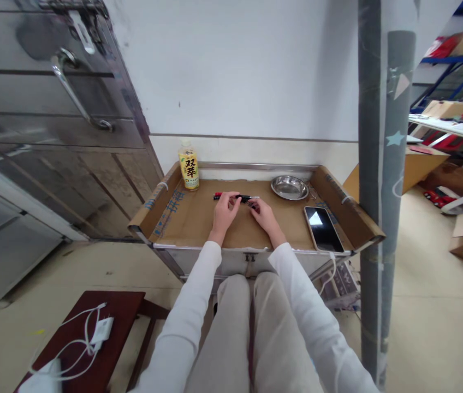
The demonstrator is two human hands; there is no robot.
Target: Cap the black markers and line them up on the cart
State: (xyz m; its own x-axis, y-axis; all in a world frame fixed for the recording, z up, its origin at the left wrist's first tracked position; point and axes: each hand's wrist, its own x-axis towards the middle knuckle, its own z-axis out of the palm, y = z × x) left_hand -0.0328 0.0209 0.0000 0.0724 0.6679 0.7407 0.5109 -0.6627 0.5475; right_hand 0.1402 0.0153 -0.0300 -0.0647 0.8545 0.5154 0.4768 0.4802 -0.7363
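Observation:
Above the cardboard-lined tabletop (199,218), my left hand (224,212) pinches a black pen (244,198) that lies roughly level, its pale end pointing right. My right hand (265,216) is closed close to that pale end, with a small dark piece at its fingertips; what this piece is I cannot make out. Just past my left fingers, on the far side, shows the end of a red and black pen (217,195); the rest of it is hidden.
A yellow-labelled drink bottle (189,166) stands at the back left. At right are a round metal dish (290,188) and a phone (324,229) with a white cable. Raised cardboard sides (344,204) edge the top. A grey pillar (383,180) rises beside it; a dark red stool (108,305) holds chargers.

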